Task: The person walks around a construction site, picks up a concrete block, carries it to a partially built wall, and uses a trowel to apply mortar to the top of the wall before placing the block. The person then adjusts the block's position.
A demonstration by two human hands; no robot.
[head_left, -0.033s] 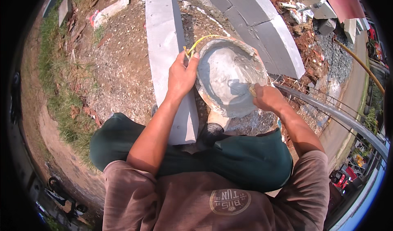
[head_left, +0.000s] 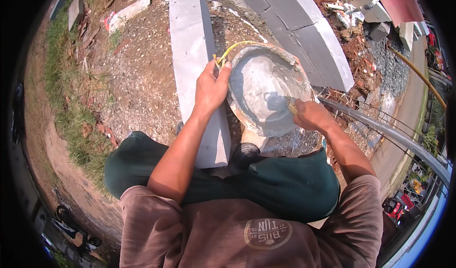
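Observation:
A round bucket (head_left: 253, 127) of wet grey mortar (head_left: 259, 73) stands tilted in front of me, its rim caked. My left hand (head_left: 212, 85) is closed at the bucket's upper left rim, thumb on top, where a yellow cord handle (head_left: 237, 44) is tied. At the right side of the rim, my right hand (head_left: 311, 114) is closed round a tan-handled tool (head_left: 293, 108). The far end of that tool is sunk in the mortar or in shadow, so its kind is unclear.
A long pale concrete curb block (head_left: 190, 45) lies just left of the bucket. Beyond it to the right runs a row of laid curb blocks (head_left: 313, 45). A grey pole (head_left: 380, 125) slants off to the right. Grass (head_left: 71, 106) and gravelly soil (head_left: 137, 78) lie leftward.
My right hand and the tool have shifted very slightly at the mortar's right edge. My left hand and the bucket stay where they were.

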